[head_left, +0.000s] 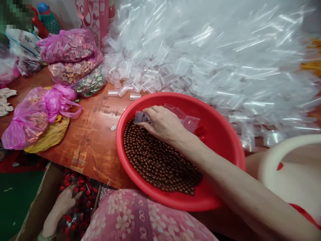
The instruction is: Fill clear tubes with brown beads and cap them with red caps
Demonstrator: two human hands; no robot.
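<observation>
Brown wooden desk bears a tall heap of clear plastic tubes at the back and pink bags at the left. From the head camera, 2 hands show. The right hand is inside a red basin, thumb and fingers bent around 1 clear tube at the far left edge of the brown beads. The left hand, half open, rests among red-topped pieces in a box; I cannot tell whether it grips any. Scooping beads seems the step in hand; the next move calls for keeping the tube's mouth tipped up.
</observation>
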